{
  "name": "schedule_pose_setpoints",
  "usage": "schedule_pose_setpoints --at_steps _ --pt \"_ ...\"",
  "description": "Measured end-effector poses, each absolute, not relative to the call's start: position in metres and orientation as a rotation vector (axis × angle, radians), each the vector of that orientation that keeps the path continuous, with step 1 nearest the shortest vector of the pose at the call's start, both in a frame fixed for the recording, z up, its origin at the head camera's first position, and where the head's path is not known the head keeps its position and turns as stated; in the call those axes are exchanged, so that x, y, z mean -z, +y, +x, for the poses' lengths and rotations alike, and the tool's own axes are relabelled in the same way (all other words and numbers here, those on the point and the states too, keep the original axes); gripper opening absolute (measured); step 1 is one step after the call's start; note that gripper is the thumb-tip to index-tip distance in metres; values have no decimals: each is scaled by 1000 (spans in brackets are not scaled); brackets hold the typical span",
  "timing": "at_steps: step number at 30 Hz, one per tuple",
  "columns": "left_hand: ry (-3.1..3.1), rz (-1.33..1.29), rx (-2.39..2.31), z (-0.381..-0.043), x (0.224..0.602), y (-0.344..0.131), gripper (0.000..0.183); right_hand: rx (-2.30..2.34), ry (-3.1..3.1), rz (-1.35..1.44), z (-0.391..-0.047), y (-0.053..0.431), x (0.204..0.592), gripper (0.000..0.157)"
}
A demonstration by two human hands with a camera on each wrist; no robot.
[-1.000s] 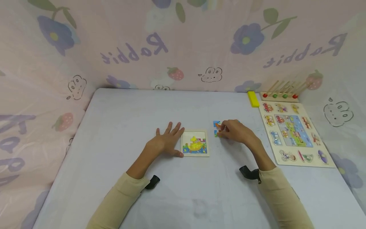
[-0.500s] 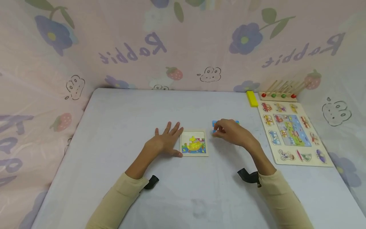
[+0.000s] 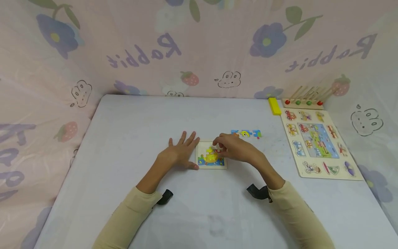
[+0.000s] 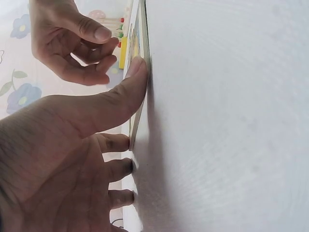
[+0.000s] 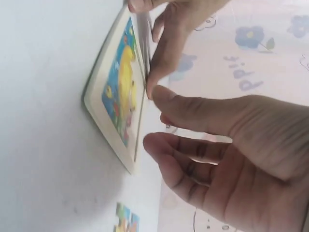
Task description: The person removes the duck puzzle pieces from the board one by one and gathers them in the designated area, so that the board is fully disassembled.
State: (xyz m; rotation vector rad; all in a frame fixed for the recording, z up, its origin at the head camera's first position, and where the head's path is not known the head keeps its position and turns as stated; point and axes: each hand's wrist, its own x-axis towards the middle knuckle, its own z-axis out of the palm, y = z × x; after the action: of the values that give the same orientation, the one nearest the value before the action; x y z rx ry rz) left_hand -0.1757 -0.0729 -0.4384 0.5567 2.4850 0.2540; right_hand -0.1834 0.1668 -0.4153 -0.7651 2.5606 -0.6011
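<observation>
A small square jigsaw puzzle tray (image 3: 203, 146) lies on the table, its lower part filled with blue and yellow pieces and its upper part bare. My left hand (image 3: 178, 155) lies with fingers spread along the tray's left side. In the left wrist view, its thumb (image 4: 130, 92) presses on the tray's edge. Over the tray's right side hovers my right hand (image 3: 237, 148). Its fingers are loosely bent, and thumb and forefinger stand apart with no piece visible between them in the right wrist view. Loose puzzle pieces (image 3: 246, 133) lie behind the right hand, some perhaps hidden by it.
A larger wooden picture board (image 3: 296, 171) lies at the right of the table. Behind it stand a rack with wooden pegs and red and green beads (image 3: 303, 103) and a yellow block (image 3: 274, 106). Patterned cloth walls (image 3: 199, 52) stand around the table.
My right hand has moved left and nearer, from the loose pieces to above the tray, uncovering several of them. The left hand has stayed at the tray's left side.
</observation>
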Motion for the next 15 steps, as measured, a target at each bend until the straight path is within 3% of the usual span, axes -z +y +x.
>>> schedule_pose_setpoints --at_steps 8,15 --pt "2477 572 -230 -177 439 -73 113 441 2554 -777 -184 151 424 48" --pt "2468 555 -237 -177 437 -74 113 455 2546 -793 -191 147 426 43"
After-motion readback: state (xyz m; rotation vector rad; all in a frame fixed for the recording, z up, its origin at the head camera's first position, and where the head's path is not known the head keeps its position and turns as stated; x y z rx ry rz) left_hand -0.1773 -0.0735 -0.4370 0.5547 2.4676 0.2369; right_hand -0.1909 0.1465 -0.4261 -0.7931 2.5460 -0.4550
